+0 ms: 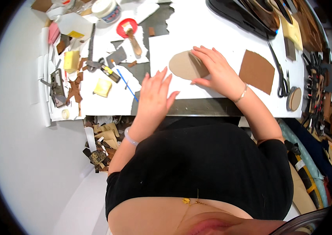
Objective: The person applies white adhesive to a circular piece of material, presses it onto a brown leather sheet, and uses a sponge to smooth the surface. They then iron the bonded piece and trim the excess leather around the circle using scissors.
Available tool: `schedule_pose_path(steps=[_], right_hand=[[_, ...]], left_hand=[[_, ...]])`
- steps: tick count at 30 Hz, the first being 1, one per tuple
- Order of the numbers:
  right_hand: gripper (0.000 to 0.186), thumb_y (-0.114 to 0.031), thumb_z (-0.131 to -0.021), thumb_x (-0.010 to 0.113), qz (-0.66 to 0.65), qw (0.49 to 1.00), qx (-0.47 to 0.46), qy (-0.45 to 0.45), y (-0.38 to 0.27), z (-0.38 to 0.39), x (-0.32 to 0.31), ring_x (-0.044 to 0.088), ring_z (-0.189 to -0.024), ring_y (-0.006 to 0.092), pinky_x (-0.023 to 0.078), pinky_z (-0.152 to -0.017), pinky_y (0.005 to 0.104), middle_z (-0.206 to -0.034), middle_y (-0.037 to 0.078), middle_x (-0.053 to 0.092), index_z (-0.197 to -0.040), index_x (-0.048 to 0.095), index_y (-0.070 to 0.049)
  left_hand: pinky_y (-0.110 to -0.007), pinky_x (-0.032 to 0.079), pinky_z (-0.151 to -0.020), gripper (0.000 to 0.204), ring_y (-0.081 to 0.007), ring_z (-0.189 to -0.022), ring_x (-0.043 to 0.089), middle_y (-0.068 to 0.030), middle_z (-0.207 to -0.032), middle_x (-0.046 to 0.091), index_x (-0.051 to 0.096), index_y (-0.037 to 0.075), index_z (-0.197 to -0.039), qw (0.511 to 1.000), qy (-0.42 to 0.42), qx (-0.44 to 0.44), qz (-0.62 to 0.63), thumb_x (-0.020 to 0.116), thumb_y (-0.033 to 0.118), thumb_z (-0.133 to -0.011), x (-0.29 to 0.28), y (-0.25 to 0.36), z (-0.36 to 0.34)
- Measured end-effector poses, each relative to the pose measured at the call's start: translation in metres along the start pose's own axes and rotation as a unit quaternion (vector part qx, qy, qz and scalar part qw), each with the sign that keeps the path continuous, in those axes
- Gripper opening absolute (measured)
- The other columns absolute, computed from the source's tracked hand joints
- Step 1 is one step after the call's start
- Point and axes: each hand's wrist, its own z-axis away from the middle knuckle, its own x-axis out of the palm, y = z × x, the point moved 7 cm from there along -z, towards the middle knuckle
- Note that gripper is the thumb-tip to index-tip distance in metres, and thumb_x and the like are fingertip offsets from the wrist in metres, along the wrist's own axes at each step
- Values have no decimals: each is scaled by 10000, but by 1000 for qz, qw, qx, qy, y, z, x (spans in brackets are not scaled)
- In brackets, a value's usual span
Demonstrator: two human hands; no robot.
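A flat oval beige piece (183,65) lies on the white sheet (220,37) in front of me. My right hand (220,74) is over its right end, fingers stretched out and thumb apart; whether the fingertips press on it I cannot tell. My left hand (154,94) is spread near the table's front edge, left of the oval piece, with nothing in it. To the right of my right hand lies a brown piece of leather-like sheet (257,72) with uneven edges.
Black scissors (281,80) and a round beige-topped item (294,98) lie at the right. A brush (134,43) rests on a red lid (123,27). On the left are a utility knife (110,73), a blue thin brush (124,81), yellow blocks (71,60), a phone (57,88) and scraps.
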Motion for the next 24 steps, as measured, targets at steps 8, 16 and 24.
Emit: schedule_pose_path(steps=[8,16,24], right_hand=[[474,-109,-834,732,58,981,-170,77,-68,-93,-13,617,-1054,273,482,-939,391,-1153,85,634,-1301,647,-112],[264,-128,-831,722,90,928,-351,89,-84,-169,31,663,-949,187,478,-899,359,-964,1,669,-1089,666,-145],[167,-158,-1026,617,-262,944,-33,196,-30,-209,-1,673,-703,195,519,-653,300,-880,101,733,-1085,664,-9]], left_hand=[[-559,359,-1146,468,-340,-1323,543,-151,-1459,553,606,39,-1315,998,67,7,21,769,131,-885,-50,-10,7],[-457,471,-1073,481,-409,-1264,575,-231,-1364,598,561,-49,-1312,971,179,-143,69,746,77,-886,-130,-103,-6],[-574,356,-1161,526,-343,-1362,526,-164,-1430,575,570,13,-1351,989,1,-71,-133,743,226,-902,-56,-138,-75]])
